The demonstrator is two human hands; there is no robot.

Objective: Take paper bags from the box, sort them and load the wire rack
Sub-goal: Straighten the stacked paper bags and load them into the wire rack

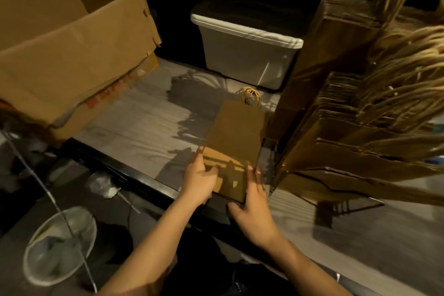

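A flat brown paper bag (236, 132) lies on the grey counter (134, 127), its twisted handles pointing away from me. My left hand (200, 179) grips the bag's near left edge, thumb on top. My right hand (253, 211) rests against the near right corner with its fingers spread. The big open cardboard box (64, 38) stands at the left. On the right, the wire rack (336, 202) holds several rows of upright folded paper bags (348, 127), their handles fanning out to the right.
A white lidded plastic bin (247, 55) stands at the back of the counter between box and rack. Below the counter's dark front edge, at lower left, is a round clear lid or bowl (60, 245) and a thin rod.
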